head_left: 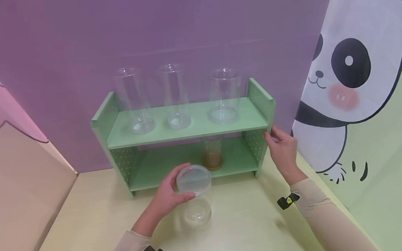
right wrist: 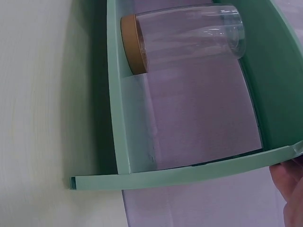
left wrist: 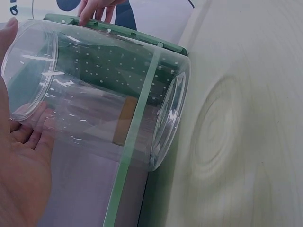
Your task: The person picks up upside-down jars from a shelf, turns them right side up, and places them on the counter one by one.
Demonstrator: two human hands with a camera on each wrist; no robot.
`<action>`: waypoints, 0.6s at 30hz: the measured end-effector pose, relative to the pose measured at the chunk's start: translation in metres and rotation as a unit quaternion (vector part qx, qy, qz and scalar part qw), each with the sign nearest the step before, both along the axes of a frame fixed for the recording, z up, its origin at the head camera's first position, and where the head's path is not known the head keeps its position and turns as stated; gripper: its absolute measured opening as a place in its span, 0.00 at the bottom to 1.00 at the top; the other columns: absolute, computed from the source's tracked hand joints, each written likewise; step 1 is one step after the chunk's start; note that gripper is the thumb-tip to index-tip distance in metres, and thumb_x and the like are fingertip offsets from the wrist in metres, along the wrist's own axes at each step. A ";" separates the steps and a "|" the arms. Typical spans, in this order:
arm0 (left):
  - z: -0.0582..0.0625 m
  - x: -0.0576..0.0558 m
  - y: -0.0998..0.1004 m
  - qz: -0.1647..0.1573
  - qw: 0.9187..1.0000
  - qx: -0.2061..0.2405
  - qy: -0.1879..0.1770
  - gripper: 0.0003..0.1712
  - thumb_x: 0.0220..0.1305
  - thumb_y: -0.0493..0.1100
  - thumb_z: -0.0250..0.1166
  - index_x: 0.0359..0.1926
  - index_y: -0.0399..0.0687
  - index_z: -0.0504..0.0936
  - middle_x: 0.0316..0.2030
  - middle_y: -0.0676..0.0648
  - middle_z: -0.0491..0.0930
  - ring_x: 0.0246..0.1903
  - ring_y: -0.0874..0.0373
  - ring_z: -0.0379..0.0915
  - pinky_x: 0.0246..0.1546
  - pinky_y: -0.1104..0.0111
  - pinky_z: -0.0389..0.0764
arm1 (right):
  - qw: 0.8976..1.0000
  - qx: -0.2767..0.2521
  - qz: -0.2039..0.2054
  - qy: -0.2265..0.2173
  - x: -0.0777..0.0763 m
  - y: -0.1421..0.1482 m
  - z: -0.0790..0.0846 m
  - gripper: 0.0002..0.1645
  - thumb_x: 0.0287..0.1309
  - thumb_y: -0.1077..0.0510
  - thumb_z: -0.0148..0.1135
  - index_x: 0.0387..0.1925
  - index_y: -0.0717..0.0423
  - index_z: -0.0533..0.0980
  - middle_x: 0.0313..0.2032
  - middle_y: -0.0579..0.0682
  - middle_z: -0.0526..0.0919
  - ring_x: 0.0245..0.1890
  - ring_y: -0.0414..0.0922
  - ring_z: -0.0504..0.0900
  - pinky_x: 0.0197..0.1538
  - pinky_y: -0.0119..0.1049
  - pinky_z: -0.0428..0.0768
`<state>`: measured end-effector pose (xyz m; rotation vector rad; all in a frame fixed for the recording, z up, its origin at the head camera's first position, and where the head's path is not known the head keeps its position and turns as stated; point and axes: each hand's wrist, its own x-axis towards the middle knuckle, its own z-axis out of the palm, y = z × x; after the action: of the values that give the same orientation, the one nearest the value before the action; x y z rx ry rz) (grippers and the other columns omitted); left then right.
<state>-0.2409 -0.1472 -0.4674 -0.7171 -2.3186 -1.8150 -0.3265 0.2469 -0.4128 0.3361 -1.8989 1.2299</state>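
My left hand grips a clear plastic jar near its translucent lid, thumb on one side and fingers on the other. The jar stands upright just in front of the green shelf. In the left wrist view, the jar's base is apart from the tabletop, where its ringed shadow lies. My right hand pinches the front edge of the shelf's right side panel, just below the upper board; the right wrist view catches only part of these fingers.
Three clear containers stand on the upper board: a left one, a middle one and a wider right one. A clear jar with a cork-brown bottom stands on the lower board. A purple wall rises behind the pale table.
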 end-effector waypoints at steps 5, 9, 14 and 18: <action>0.000 -0.001 -0.002 0.005 1.000 -0.006 0.007 0.52 0.53 0.37 0.87 0.78 0.47 0.74 0.70 0.42 0.78 0.72 0.43 0.70 0.75 0.39 0.67 | 1.000 0.007 -0.005 0.015 -0.001 0.000 -0.001 0.21 0.71 0.70 0.70 0.62 0.59 0.87 0.50 0.60 0.91 0.46 0.42 0.92 0.47 0.21 0.86; 0.001 0.000 -0.005 0.014 1.000 -0.015 0.003 0.52 0.54 0.39 0.87 0.79 0.48 0.74 0.71 0.42 0.78 0.73 0.40 0.69 0.75 0.37 0.66 | 1.000 0.016 -0.015 0.021 -0.003 0.001 -0.002 0.21 0.70 0.71 0.70 0.62 0.60 0.86 0.48 0.61 0.92 0.44 0.41 0.93 0.45 0.20 0.86; 0.000 0.002 -0.014 0.038 0.999 -0.026 -0.011 0.53 0.54 0.39 0.87 0.79 0.50 0.73 0.72 0.42 0.77 0.74 0.40 0.68 0.75 0.37 0.66 | 0.999 0.020 -0.017 0.022 -0.002 0.000 -0.003 0.20 0.69 0.71 0.69 0.61 0.61 0.87 0.47 0.63 0.92 0.41 0.32 0.90 0.44 0.19 0.86; -0.002 0.003 -0.025 0.060 0.998 -0.034 -0.010 0.53 0.54 0.38 0.87 0.79 0.48 0.73 0.71 0.41 0.77 0.72 0.40 0.69 0.73 0.39 0.70 | 0.999 0.020 -0.015 0.027 -0.001 -0.002 -0.002 0.22 0.68 0.73 0.69 0.61 0.61 0.87 0.47 0.63 0.92 0.41 0.25 0.87 0.44 0.19 0.86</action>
<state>-0.2380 -0.1721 -0.4693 -0.5569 -2.3905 -1.7071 -0.3277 0.2446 -0.4152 0.3569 -1.8787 1.1525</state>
